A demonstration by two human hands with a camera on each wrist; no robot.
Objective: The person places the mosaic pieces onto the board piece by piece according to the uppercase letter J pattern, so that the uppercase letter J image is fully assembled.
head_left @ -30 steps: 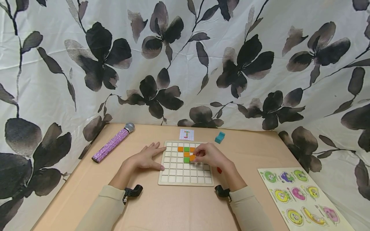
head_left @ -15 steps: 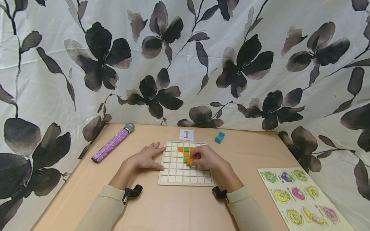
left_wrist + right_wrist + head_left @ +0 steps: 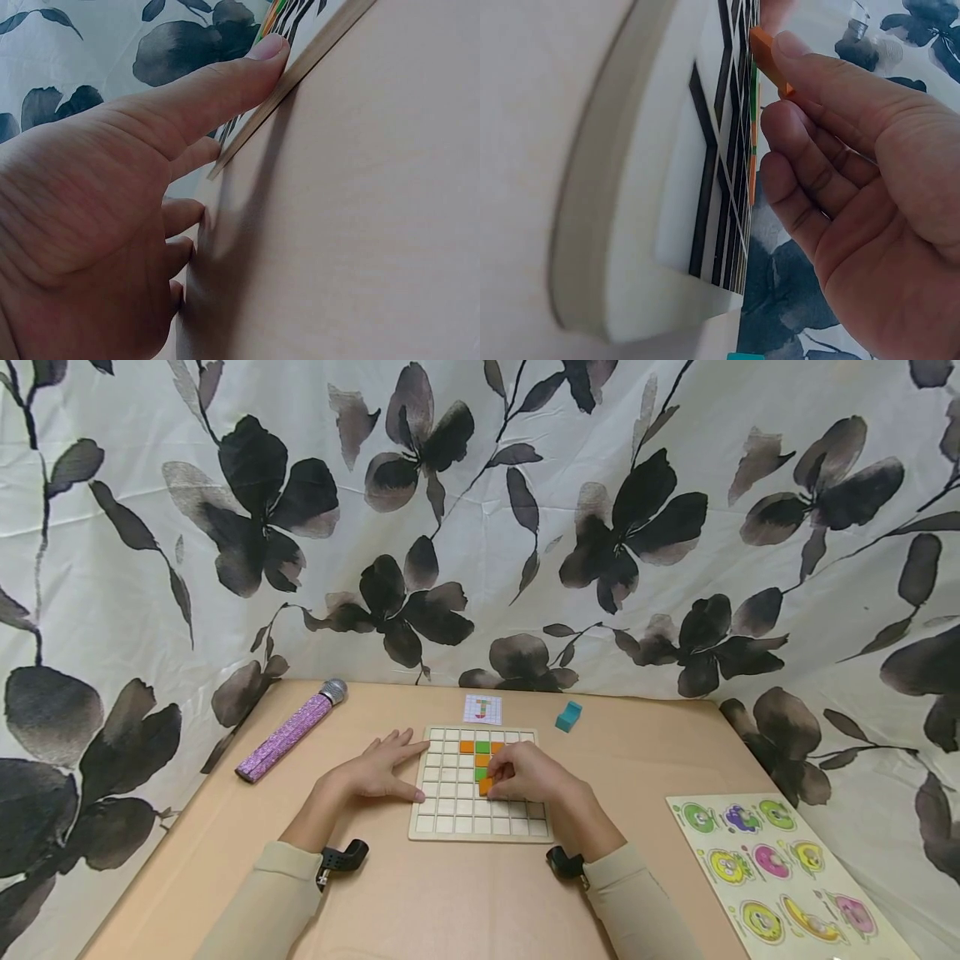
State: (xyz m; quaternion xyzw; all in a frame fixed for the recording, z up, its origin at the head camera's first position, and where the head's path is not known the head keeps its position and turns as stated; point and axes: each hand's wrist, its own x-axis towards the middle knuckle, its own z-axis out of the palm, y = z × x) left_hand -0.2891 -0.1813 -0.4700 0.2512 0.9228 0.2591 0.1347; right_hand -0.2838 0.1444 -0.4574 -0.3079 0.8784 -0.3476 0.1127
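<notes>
A pale wooden grid board [image 3: 450,828] lies on the table, with orange and green square tiles in its upper cells. These make a row across and a short column below, ending in a green tile [image 3: 481,774]. My right hand [image 3: 534,775] pinches an orange tile [image 3: 769,58] between thumb and fingers, just below that column. In the right wrist view this tile is tilted over the grid. With fingers spread, my left hand [image 3: 378,768] rests at the board's left side. Its thumb [image 3: 247,71] touches the board's edge.
Behind the board lies a small pattern card [image 3: 482,709], with a teal block [image 3: 568,717] to its right. A glittery purple microphone [image 3: 292,731] lies at the back left. On the right is a sheet of fruit pictures [image 3: 780,868]. A flowered cloth [image 3: 525,568] hangs behind.
My right hand has moved left and slightly nearer with the orange tile, from beside the green tile to below it. A red piece seen by the right wrist is now hidden. My left hand stays put.
</notes>
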